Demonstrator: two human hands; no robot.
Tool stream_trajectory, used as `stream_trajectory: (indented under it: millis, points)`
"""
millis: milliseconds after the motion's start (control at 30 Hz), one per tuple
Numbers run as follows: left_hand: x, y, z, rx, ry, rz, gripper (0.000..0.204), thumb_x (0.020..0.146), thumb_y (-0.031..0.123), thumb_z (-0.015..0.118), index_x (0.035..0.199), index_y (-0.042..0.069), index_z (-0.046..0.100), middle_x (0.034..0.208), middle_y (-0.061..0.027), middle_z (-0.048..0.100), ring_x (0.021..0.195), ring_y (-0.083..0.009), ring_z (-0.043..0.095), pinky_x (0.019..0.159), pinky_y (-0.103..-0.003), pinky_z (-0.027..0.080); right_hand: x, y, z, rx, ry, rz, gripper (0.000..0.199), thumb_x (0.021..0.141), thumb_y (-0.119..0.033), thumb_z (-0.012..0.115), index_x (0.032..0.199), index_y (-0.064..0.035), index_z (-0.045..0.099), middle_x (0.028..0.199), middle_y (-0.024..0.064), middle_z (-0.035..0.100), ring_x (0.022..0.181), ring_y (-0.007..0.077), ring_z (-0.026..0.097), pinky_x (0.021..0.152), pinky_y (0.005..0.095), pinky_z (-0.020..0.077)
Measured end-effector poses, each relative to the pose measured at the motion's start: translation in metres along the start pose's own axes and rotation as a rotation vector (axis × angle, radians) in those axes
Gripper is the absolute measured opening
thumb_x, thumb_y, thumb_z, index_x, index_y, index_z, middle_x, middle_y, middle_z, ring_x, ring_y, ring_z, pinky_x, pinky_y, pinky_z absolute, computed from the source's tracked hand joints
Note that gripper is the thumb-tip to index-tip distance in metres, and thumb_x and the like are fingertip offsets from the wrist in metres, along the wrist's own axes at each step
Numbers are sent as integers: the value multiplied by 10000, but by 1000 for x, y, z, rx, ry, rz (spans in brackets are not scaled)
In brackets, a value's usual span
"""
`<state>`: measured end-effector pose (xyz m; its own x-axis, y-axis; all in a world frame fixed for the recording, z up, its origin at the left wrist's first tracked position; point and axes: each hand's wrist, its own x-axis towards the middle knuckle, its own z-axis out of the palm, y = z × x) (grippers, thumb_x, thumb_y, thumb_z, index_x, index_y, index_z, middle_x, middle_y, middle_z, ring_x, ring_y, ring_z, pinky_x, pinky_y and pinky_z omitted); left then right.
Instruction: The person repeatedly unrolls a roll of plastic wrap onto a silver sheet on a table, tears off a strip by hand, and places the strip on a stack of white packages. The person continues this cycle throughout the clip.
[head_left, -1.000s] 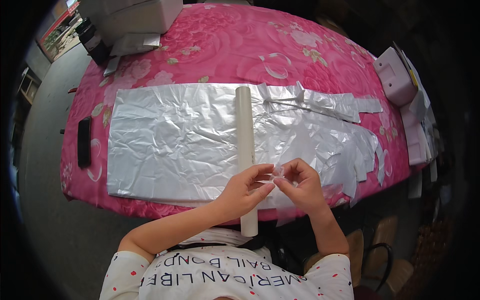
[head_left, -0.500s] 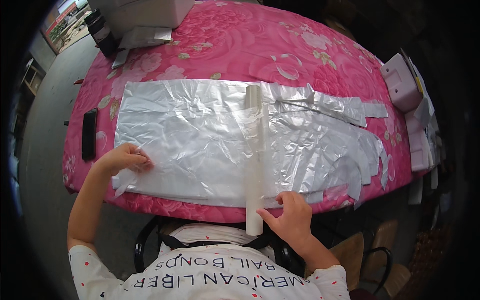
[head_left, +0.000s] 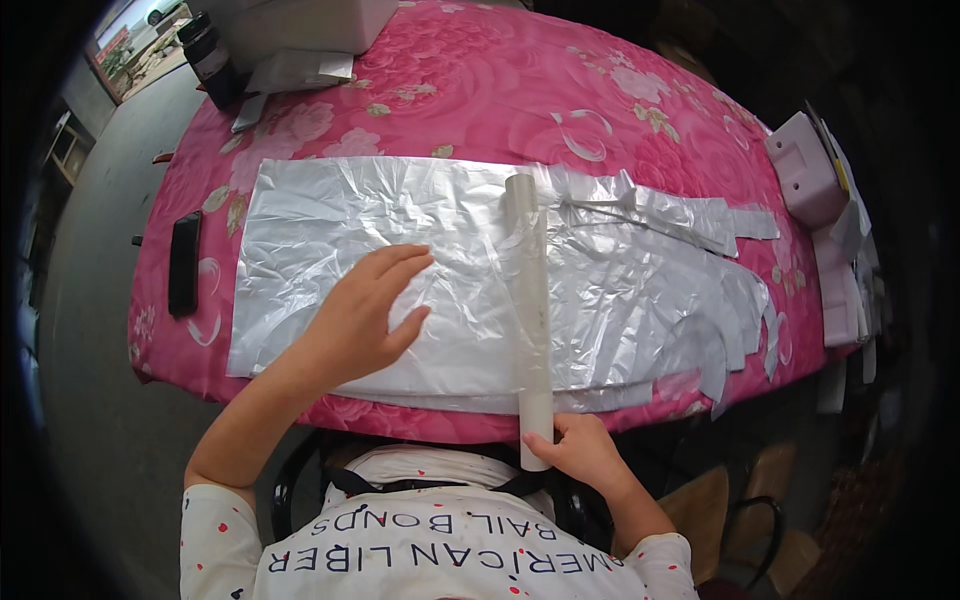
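A wide sheet of silver foil-like film (head_left: 330, 215) lies flat across a table covered with a pink flowered cloth (head_left: 480, 90). A long pale roll (head_left: 528, 290) rests over the sheet, running from the far side to the near edge. My left hand (head_left: 362, 318) lies open, fingers spread, pressing on the film left of the roll. My right hand (head_left: 578, 448) grips the near end of the roll at the table's front edge. Cut strips and pieces of the film (head_left: 700, 225) lie to the right.
A black phone (head_left: 184, 263) lies on the cloth at the left edge. A white box (head_left: 310, 22) and dark bottle (head_left: 205, 55) stand at the far left. Pale pink boxes (head_left: 808, 168) sit at the right end. Chairs (head_left: 770, 500) stand below right.
My left hand slid from the film's left edge toward the middle, next to the roll. My right hand stays at the roll's near end, now closed on it.
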<state>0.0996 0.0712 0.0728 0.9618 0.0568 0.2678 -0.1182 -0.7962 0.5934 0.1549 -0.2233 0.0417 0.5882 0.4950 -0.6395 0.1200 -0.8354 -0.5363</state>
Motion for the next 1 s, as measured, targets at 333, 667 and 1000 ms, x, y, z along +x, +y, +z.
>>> stream_trajectory:
  millis: [333,667,1000]
  points:
    - [24,7,145,121,-44,29,587,828,157,433,1333,-103,284,1407,-265,265,1336,-373,222,1103,-441,161,0,17,-1,118,-119,-26,409,798,-380,642,902,16,658,738,117,660,658,173,625,628,294,485]
    - [26,5,141,282,-122,65,585,875,220,366,1328,-136,266,1402,-295,252,1347,-385,193,1111,-452,119,132,-48,-77,363,125,-226,482,841,-415,602,952,54,615,809,119,642,696,185,606,637,286,474]
    - [25,7,142,279,-115,63,619,827,216,375,1318,-149,278,1398,-301,259,1346,-382,202,1113,-442,120,247,-28,-163,1945,178,-676,240,938,-227,457,1120,-87,528,1104,52,605,1028,204,571,855,375,462]
